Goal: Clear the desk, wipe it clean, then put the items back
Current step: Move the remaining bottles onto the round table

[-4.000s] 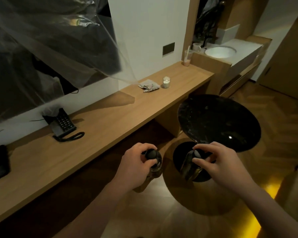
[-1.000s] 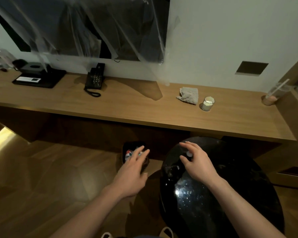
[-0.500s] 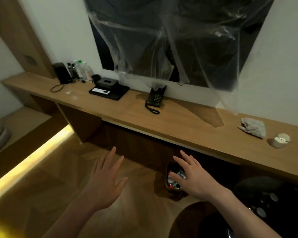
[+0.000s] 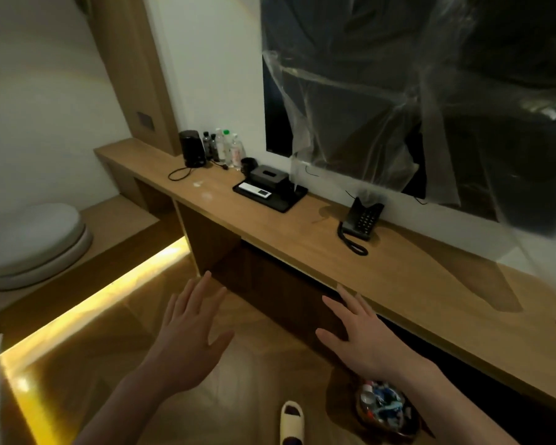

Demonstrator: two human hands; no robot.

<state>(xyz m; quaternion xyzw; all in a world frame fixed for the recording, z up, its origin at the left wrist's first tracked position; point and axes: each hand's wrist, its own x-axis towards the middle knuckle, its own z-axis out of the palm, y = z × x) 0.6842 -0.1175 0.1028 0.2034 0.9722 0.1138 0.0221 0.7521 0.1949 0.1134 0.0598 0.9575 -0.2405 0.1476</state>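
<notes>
Nearest, a pale slipper (image 4: 292, 419) and a small bin (image 4: 386, 412) full of wrappers are seen on the wooden floor. Above them, the left hand (image 4: 188, 335) and the right hand (image 4: 363, 337) are held flat with fingers spread wide, and nothing is held. The right fingertips are close to the front edge of the wooden desk (image 4: 305, 242). On the desk, a black telephone (image 4: 361, 221) is placed near the wall, further left a black tray (image 4: 269, 192) with a tissue box (image 4: 268, 177), then a kettle (image 4: 191, 149) beside some bottles (image 4: 225, 148). A screen covered with plastic film (image 4: 430, 101) is mounted on the wall behind.
</notes>
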